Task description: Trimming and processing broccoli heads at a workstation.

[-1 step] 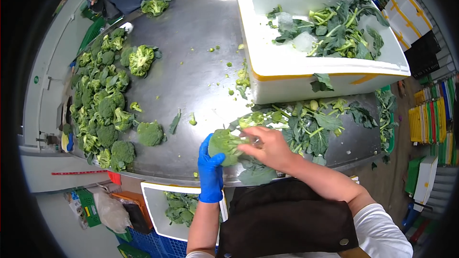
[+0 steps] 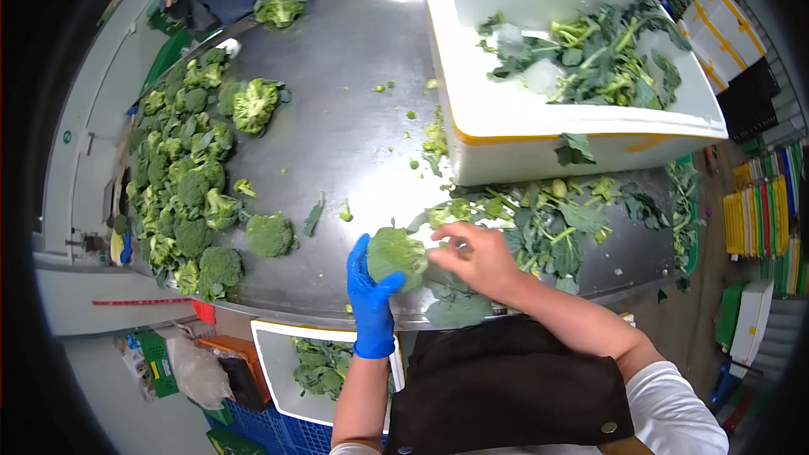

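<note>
My left hand (image 2: 369,297) cups 1 broccoli head (image 2: 393,253) over the table (image 2: 337,135); my right hand (image 2: 484,263) half-curls beside it, hold unclear — this head looks nearly leafless; whether the piled heads (image 2: 193,190) are finished, I can't tell.

No words, brands or numbers can be read. Just past nine o'clock, the pale wall panel (image 2: 63,190) carries a small green sign (image 2: 67,136) with a lighter mark, too small to make out. Near eight o'clock, the green plastic crate (image 2: 153,352) bears a small light patch (image 2: 158,372), possibly a label; at this size and angle its content is illegible.
</note>
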Demonstrator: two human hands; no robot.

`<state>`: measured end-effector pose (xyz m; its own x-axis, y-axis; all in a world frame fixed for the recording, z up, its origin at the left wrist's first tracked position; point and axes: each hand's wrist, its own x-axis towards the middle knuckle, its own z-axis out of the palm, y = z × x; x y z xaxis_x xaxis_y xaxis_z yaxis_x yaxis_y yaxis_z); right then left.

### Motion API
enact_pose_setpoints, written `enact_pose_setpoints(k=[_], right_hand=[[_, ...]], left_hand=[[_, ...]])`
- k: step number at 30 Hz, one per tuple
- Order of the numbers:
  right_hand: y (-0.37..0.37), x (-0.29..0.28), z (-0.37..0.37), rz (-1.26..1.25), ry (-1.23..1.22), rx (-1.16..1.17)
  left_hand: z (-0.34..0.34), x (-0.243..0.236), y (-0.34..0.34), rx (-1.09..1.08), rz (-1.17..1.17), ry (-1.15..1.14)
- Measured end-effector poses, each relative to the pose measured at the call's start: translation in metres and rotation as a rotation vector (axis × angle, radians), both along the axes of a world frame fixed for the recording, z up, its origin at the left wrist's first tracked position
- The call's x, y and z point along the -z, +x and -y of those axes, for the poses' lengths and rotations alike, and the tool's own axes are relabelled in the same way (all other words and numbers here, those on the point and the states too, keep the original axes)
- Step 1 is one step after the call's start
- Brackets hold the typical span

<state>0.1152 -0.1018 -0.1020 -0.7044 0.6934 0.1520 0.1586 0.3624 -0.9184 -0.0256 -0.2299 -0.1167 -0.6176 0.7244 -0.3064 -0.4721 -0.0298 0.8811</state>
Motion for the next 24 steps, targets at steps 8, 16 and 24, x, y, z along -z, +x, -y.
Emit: enact_pose_setpoints(k=[8, 16, 24], right_hand=[[0.011, 0.044, 0.008, 0.251, -0.405, 0.025], [-0.005, 0.04, 0.009, 0.27, -0.388, 0.02], [0.011, 0.039, 0.005, 0.359, -0.355, 0.057]], left_hand=[[0.005, -0.008, -0.075, -0.182, -0.923, -0.149], [0.007, 0.006, -0.156, -0.365, -0.745, -0.042], [0.036, -0.004, -0.416, -0.74, 0.05, 0.545]])
